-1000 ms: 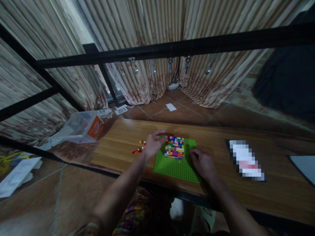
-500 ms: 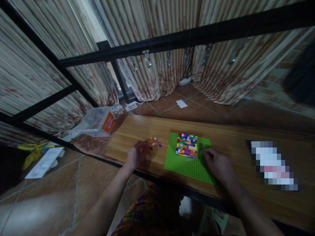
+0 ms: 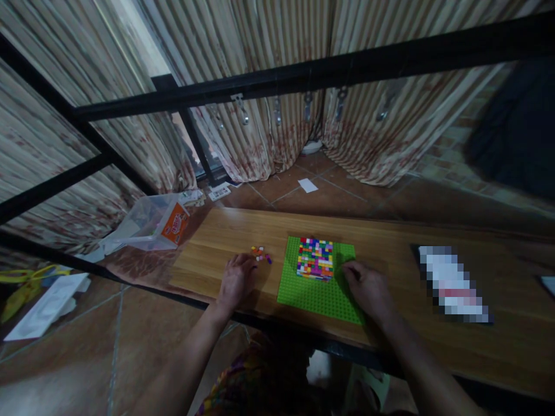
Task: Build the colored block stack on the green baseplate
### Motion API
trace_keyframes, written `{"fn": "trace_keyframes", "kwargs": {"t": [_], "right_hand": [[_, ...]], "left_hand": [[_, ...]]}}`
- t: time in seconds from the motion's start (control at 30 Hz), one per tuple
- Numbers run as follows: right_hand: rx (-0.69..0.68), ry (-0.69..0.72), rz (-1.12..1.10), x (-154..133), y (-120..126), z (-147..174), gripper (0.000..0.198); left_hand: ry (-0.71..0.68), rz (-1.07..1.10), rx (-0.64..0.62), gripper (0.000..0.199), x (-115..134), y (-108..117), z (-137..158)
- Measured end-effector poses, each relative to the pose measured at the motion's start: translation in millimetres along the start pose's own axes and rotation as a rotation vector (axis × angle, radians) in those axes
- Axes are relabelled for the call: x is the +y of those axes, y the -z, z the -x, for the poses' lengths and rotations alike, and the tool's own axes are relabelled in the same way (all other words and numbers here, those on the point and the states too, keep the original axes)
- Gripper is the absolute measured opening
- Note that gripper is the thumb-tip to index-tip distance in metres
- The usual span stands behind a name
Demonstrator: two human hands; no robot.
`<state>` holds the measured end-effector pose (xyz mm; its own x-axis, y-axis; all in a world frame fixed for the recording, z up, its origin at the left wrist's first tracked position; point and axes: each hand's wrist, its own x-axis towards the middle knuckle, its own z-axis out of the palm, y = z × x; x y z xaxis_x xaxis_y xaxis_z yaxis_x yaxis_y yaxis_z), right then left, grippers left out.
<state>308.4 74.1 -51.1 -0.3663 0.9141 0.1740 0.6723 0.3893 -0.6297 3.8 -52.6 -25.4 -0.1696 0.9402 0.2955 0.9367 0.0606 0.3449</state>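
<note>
A block of many-coloured toy bricks (image 3: pixel 315 260) stands on the green studded baseplate (image 3: pixel 318 303). My right hand (image 3: pixel 368 288) rests over the plate's right edge, just beside the block, its thumb and fingers pinched together. Whatever may be between those fingertips is hidden. Left of the plate, a small pile of loose bricks (image 3: pixel 260 254) in orange, white and purple lies on the wooden table (image 3: pixel 229 222). Beside that pile my left hand (image 3: pixel 237 281) is low on the table, fingers curled down and together. Its fingertips are partly out of sight, and a dark purple brick shows by them.
A pixelated flat object (image 3: pixel 453 286) lies on the table to the right. Beyond the table's left end stands a clear plastic box (image 3: pixel 150 222) with an orange label. A black metal bar (image 3: pixel 269 86) with hanging clips crosses before the curtains (image 3: pixel 277 34).
The view has turned slightly right, so everything sits further left. My left hand has closed over the red bricks beside the pile, which are now hidden. My right hand keeps its pinch.
</note>
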Motion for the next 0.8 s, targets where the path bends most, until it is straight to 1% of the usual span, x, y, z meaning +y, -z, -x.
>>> {"fn": "trace_keyframes", "kwargs": {"t": [0.07, 0.17, 0.3, 0.37, 0.43, 0.53, 0.67, 0.8], "right_hand": [[-0.005, 0.002, -0.007, -0.6, 0.2, -0.6, 0.028], [-0.01, -0.006, -0.015, -2.1, 0.4, -1.6, 0.027], [-0.01, -0.008, -0.026, -2.6, -0.5, -2.5, 0.027], [-0.004, -0.005, -0.034, -2.5, -1.1, -2.7, 0.026], [-0.001, -0.003, -0.045, -3.0, -1.3, -2.9, 0.026], [-0.002, -0.007, -0.051, -5.1, -0.6, -3.3, 0.025], [-0.006, -0.017, -0.052, -6.9, 0.1, -3.8, 0.025], [0.0, -0.002, -0.059, -5.7, -1.4, -4.0, 0.023]], "left_hand": [[0.016, 0.09, 0.038, 0.014, 8.1, 2.4, -3.4], [0.023, 0.292, 0.076, 0.012, 26.8, 2.2, -14.4], [0.061, 0.601, 0.112, 0.008, 59.5, -7.0, -38.6], [0.068, 0.682, 0.096, 0.008, 74.9, -11.9, -51.4], [0.039, 0.68, 0.074, 0.008, 86.8, -15.2, -62.7], [-0.036, 0.609, 0.039, 0.01, 96.9, -17.9, -75.5], [-0.1, 0.51, -0.008, 0.015, 101.7, -20.9, -85.5], [-0.157, 0.385, -0.022, 0.017, 105.8, -22.0, -90.5]]}}
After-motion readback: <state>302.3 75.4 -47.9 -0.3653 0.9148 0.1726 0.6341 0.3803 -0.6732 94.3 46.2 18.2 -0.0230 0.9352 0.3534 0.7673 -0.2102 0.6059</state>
